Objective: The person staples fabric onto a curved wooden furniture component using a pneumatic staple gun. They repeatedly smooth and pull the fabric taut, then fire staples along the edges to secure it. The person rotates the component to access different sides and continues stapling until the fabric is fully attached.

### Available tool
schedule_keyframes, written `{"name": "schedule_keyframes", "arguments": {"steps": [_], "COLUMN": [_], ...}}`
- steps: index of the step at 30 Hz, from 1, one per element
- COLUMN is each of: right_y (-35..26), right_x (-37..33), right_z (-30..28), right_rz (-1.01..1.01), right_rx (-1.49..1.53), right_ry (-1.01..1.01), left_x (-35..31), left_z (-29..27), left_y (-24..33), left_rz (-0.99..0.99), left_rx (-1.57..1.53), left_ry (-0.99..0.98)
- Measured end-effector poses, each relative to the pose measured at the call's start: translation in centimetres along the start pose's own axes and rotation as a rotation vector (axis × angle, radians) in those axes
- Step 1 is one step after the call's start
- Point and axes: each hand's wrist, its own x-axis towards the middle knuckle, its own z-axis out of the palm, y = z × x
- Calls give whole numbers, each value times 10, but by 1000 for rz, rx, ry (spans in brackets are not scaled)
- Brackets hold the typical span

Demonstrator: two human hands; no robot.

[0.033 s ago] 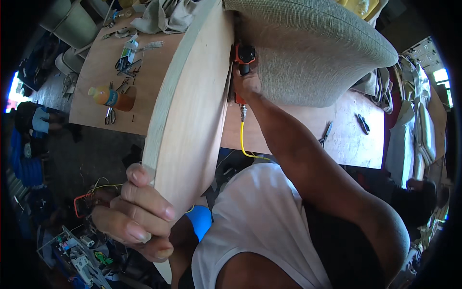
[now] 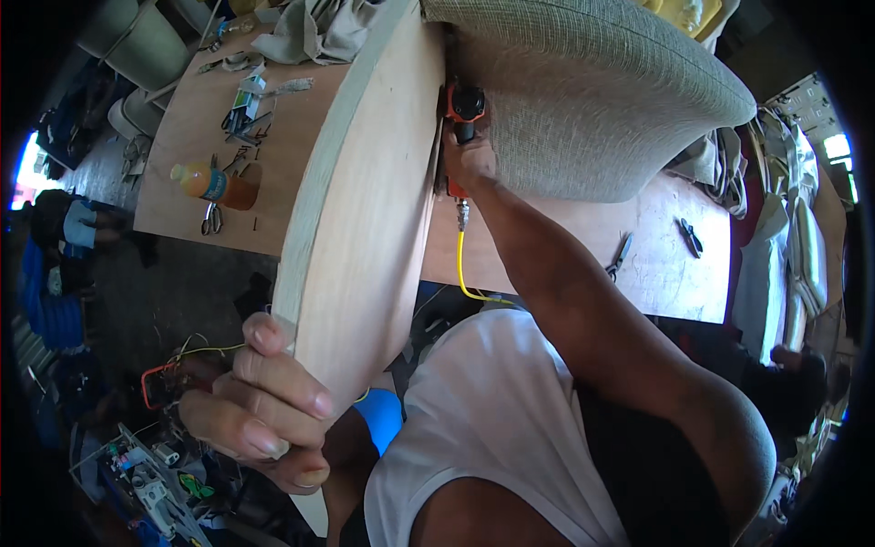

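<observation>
My left hand (image 2: pixel 264 401) is closed round the lower end of a curved, pale wooden panel (image 2: pixel 365 210), whose long edge has a grey-green strip. The panel stands tilted against an upholstered seat shell (image 2: pixel 565 118) covered in grey woven fabric. In the gap between the two, my right hand (image 2: pixel 469 159) grips an orange and black pneumatic staple gun (image 2: pixel 467 102). Its nose lies in the shadow at the joint and cannot be seen. A yellow air hose (image 2: pixel 461 260) runs down from a metal fitting at the gun's base.
On the wooden table (image 2: pixel 173 214) at left are a bottle of orange drink (image 2: pixel 214 186), scissors (image 2: pixel 211 219) and loose screws. Shears (image 2: pixel 621 256) and pliers (image 2: pixel 689 237) lie on its right part. Folded fabric (image 2: pixel 314 32) is at the back; a metal machine (image 2: pixel 150 492) stands lower left.
</observation>
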Motion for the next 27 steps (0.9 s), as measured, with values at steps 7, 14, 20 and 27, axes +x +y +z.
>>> {"name": "schedule_keyframes", "arguments": {"steps": [7, 14, 20, 27], "right_y": [-2, 28, 52, 2], "right_x": [19, -14, -25, -3], "right_z": [7, -41, -72, -60], "right_rz": [-27, -138, -221, -111], "right_rx": [40, 477, 518, 402], "right_ry": [-27, -185, -207, -236], "left_x": [-1, 32, 35, 28], "left_z": [5, 25, 19, 24], "left_y": [-6, -27, -30, -24], "left_rz": [-8, -8, 11, -10], "left_rx": [33, -5, -24, -57], "left_ry": [57, 152, 132, 128]}}
